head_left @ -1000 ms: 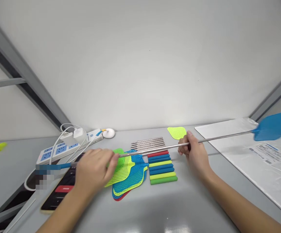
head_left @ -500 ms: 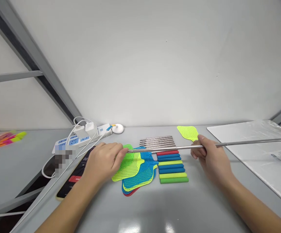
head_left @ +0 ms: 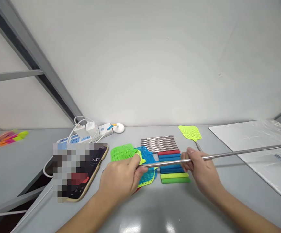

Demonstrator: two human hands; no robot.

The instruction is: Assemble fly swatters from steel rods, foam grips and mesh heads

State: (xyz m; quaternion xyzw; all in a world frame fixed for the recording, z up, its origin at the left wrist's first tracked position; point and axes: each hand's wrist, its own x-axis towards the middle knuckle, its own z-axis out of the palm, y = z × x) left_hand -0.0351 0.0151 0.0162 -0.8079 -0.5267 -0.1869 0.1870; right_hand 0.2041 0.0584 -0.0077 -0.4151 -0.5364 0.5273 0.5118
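Note:
A long, thin metal telescopic rod (head_left: 237,152) spans the view nearly level and runs out past the right edge. My left hand (head_left: 119,176) is closed around its left end, thumb along it. Farther along, my right hand (head_left: 201,168) grips the rod between thumb and fingers. Below and behind the left hand lie stacked perforated fly swatter heads (head_left: 123,151) in green, yellow, blue and red, partly hidden. Coloured handle sleeves (head_left: 175,180) lie in a row beneath the rod. Behind them is a row of short metal rods (head_left: 158,142).
A yellow fly swatter (head_left: 190,132) on a metal rod lies behind my right hand. At right is a white wrapped panel (head_left: 247,136). A phone (head_left: 95,166), a power strip (head_left: 101,130) with white cables and a round white device (head_left: 118,128) sit at left.
Both hands and the rod have come lower and nearer to me. My left hand has shifted right, my right hand slightly left, so they are closer together.

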